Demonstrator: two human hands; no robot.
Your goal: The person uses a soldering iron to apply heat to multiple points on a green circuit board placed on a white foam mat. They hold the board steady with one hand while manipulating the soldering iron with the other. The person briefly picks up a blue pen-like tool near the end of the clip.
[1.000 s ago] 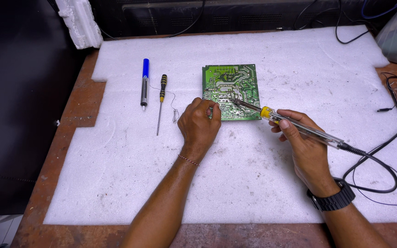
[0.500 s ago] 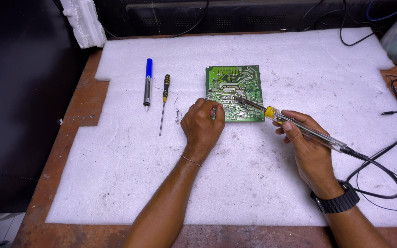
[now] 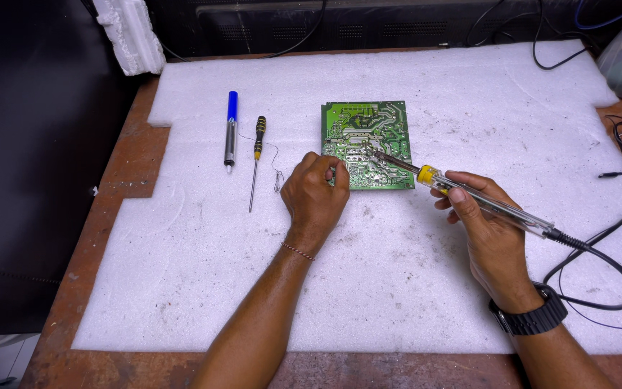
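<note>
Gripping a clear-handled soldering iron in the right hand, left hand pinching the green circuit board.

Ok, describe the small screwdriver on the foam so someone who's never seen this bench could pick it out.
Start at the white foam sheet covering the bench, then look left of the green circuit board. Two slim tools lie side by side there; the screwdriver is the right one, with a black-and-yellow handle and thin bare shaft, unlike the blue-topped silver pen-shaped tool.
</note>
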